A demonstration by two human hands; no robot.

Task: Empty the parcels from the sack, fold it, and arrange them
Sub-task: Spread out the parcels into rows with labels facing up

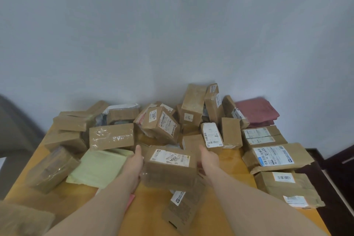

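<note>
parcels out on the table, arranging under way.

both hands clamp one box (pixel 170 166) from its sides, left hand (pixel 135 163) on its left face, right hand (pixel 209 159) on its right, holding it just above the table (pixel 149 214) near the front edge. the parcels (pixel 159 124) lie in a loose heap along the wall, some tilted or leaning on each other, so emptying looks done. a red folded cloth (pixel 256 111) at the far right corner may be the sack, though i cannot tell; a pale green flat bag (pixel 97 166) lies just left of the box. sorting the heap into order seems mostly left.
</note>
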